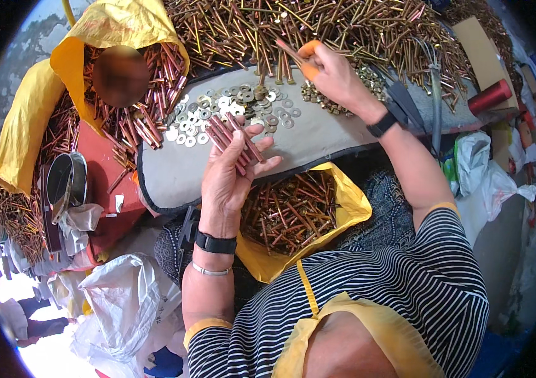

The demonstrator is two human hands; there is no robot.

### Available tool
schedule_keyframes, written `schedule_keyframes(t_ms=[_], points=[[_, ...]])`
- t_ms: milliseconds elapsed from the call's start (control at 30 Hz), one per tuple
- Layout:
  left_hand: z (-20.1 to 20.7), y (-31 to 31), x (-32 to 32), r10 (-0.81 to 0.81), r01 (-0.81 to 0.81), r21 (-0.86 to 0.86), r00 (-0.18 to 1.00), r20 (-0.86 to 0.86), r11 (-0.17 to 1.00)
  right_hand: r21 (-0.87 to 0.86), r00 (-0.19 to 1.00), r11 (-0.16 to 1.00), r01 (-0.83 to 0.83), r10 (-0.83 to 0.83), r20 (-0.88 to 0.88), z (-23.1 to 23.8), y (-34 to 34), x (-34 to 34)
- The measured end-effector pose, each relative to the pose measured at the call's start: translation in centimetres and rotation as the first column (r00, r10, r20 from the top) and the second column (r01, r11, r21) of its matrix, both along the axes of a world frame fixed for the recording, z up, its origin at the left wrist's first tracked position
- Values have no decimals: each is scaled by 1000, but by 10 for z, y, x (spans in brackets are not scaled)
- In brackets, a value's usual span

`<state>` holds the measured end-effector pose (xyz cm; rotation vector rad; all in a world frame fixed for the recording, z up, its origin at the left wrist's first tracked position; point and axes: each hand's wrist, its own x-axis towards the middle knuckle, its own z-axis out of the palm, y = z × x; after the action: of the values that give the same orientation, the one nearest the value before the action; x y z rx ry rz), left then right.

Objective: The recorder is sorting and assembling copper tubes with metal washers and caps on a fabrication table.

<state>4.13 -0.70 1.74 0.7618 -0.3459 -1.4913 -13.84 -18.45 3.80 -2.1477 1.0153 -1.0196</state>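
My left hand (227,173) is closed around a small bundle of slim copper-coloured metal tubes (220,135), palm up, over the near edge of the grey padded board (337,135). Farther right, my right hand (337,75), with orange covers on its fingertips, pinches one reddish metal tube (288,50); whether a bolt sits inside it I cannot tell. Loose washers (208,104) are spread on the board beyond my left hand. Brass-coloured nuts (318,97) lie heaped below my right hand, and a large pile of long headed bolts (230,31) covers the far side.
In my lap an open yellow sack (356,198) holds bolt pieces. Another yellow sack (129,22) spills reddish tubes at the left, near a metal tin (69,179). On the right are a metal pipe (436,107), a red cylinder (489,96) and cardboard (479,53).
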Motion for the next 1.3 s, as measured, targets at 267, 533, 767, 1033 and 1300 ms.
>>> schedule_keyframes(t_ms=[267,533,767,1033,1300], points=[[-6,-5,-2,124,-115,-115,990,73,987,-25,943,994,-105,92,-318,-10,45,-46],[-11,-10,9,217,-219,-76,976,-36,973,-296,736,886,-357,72,-673,2,45,-18],[-17,-7,9,141,-142,-29,989,-46,989,-30,418,889,-458,185,-890,24,38,1],[-26,-13,3,119,-124,-33,986,-120,992,39,750,959,-282,245,-614,-6,34,-37],[-1,5,-29,185,-189,64,981,61,980,79,971,971,-223,215,99,15,105,-48]])
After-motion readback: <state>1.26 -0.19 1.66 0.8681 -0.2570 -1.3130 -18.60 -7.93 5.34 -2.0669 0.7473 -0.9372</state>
